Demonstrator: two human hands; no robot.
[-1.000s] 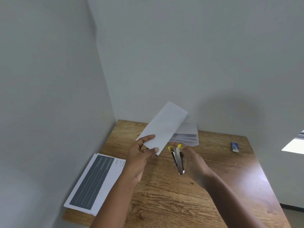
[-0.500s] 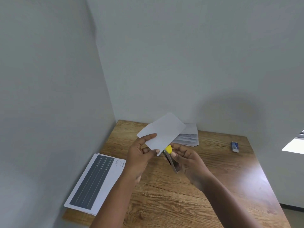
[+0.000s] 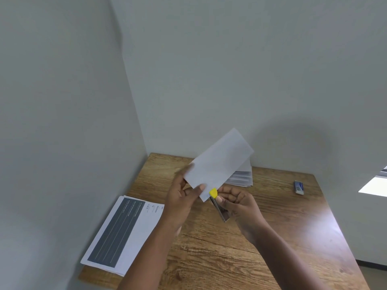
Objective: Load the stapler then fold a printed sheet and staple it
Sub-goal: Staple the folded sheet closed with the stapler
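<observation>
Holding the folded sheet [image 3: 218, 163] above the desk [image 3: 272, 237], my left hand [image 3: 181, 200] pinching its lower corner, thumb on top. My right hand [image 3: 240, 208] is clenched around the stapler [image 3: 217, 203], yellow tip touching the sheet's bottom edge. Stack of folded sheets [image 3: 240, 177] near the desk's far edge, printed pages [image 3: 123, 231] at the left edge, small staple box [image 3: 299, 186] near the far right corner.
</observation>
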